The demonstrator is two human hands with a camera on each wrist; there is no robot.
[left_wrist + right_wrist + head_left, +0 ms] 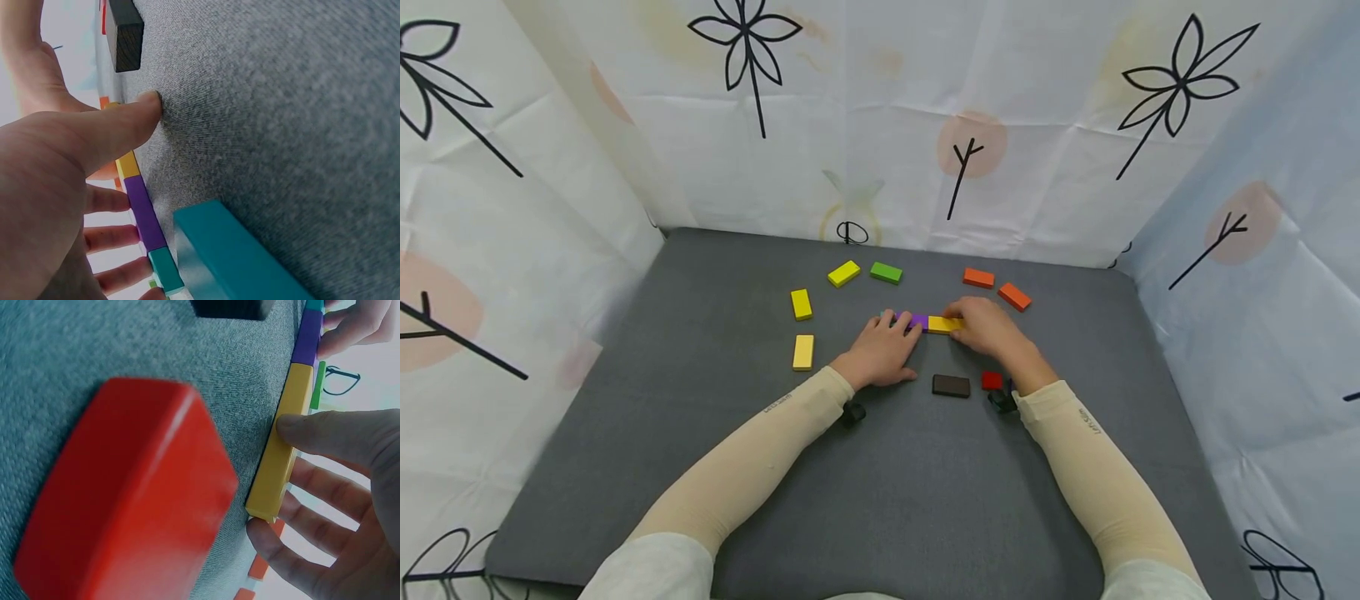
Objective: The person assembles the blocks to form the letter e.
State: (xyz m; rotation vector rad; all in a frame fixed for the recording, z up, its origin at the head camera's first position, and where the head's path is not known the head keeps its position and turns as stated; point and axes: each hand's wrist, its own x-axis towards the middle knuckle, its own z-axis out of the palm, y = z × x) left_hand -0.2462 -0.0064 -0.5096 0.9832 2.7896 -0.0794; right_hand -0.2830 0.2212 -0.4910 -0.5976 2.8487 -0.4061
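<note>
In the head view, a purple block (919,322) and a golden-yellow block (942,325) lie end to end in a row on the dark grey table. My left hand (882,350) rests its extended fingers on the purple block and on a teal block (165,270) at the row's left end. Its thumb is apart from the blocks, close to the tabletop. My right hand (992,329) pinches the golden-yellow block near its right end, thumb on the near side and fingers behind and at the end. A second teal block (231,250) shows large in the left wrist view.
Nearer me lie a dark brown block (951,386) and a red block (992,381). Beyond the hands are a green block (886,273) and orange blocks (979,277). Several yellow blocks (801,305) stand left. A patterned white curtain (887,100) borders the table.
</note>
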